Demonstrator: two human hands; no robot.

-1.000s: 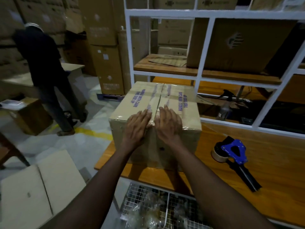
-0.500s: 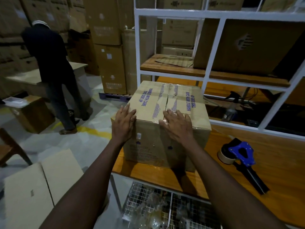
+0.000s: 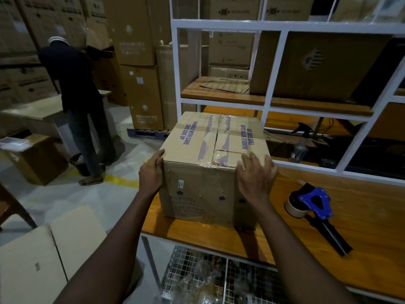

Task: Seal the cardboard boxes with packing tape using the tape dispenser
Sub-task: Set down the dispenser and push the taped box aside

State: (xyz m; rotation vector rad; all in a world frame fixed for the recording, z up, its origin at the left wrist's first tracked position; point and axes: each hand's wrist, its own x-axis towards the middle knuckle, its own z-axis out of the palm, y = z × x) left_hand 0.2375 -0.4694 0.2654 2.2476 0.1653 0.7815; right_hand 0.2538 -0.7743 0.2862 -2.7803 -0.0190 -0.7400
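A brown cardboard box (image 3: 197,191) printed "HANDLE WITH CARE THIS SIDE UP" stands on the wooden workbench (image 3: 361,227). Clear tape runs along its top centre seam and over the near edge. My left hand (image 3: 151,174) holds the box's near left corner, thumb on the top edge. My right hand (image 3: 256,178) lies against the near right corner with fingers spread and fairly straight. The blue and black tape dispenser (image 3: 311,205) with its roll lies on the bench to the right of the box, apart from both hands.
A white metal shelf frame (image 3: 271,102) rises behind the box, holding cartons and a spray bottle (image 3: 301,137). A wire basket (image 3: 208,277) sits under the bench. A person (image 3: 76,102) stands at the left by stacked cartons. Flat cardboard (image 3: 43,255) lies on the floor.
Both hands slid apart from the taped centre seam to the box's near left and right corners. The view shifted slightly left.
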